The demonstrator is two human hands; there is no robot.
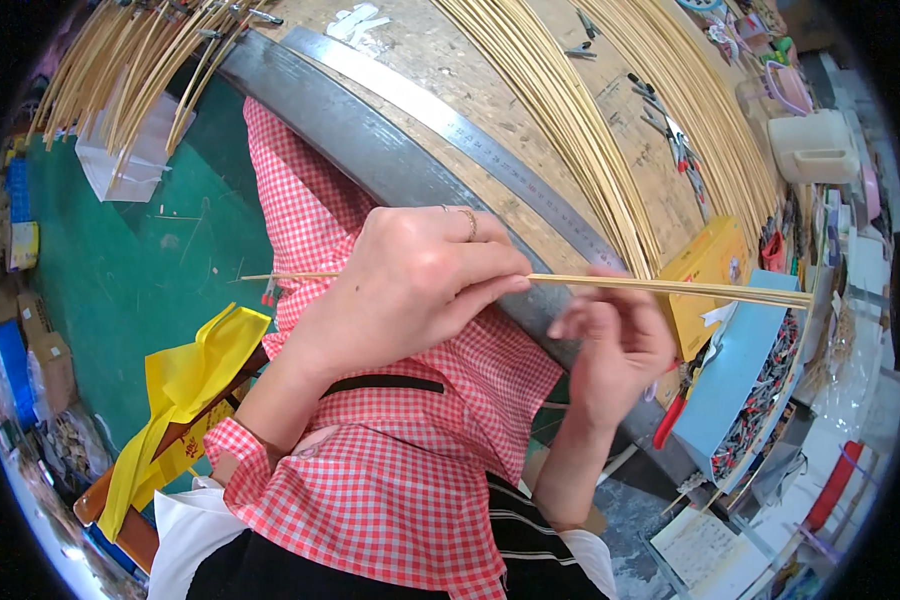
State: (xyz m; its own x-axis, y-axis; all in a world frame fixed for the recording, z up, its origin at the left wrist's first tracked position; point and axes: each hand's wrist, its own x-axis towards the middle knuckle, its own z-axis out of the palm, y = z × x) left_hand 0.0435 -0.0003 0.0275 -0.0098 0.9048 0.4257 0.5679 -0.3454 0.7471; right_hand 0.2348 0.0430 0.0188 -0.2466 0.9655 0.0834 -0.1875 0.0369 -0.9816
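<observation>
My left hand (435, 265) is closed in a pinch around a slim bundle of pale bamboo strips (690, 289). The bundle runs nearly level across my lap, with its thicker end at the right and a thin tip pointing left past my wrist. Just below the bundle, to the right of the pinch, is my right hand (618, 345). Its fingers are partly curled and smeared by motion, so I cannot tell whether they hold anything. Beneath both hands lies a red-and-white checked apron (370, 480).
A long steel ruler (470, 140) lies along the wooden workbench (450, 60). Long bamboo strips (560, 130) and black clips (655, 110) are spread there. At right stand a yellow box (705, 265) and a blue box of clips (735, 370). Yellow cloth (195, 370) hangs at left.
</observation>
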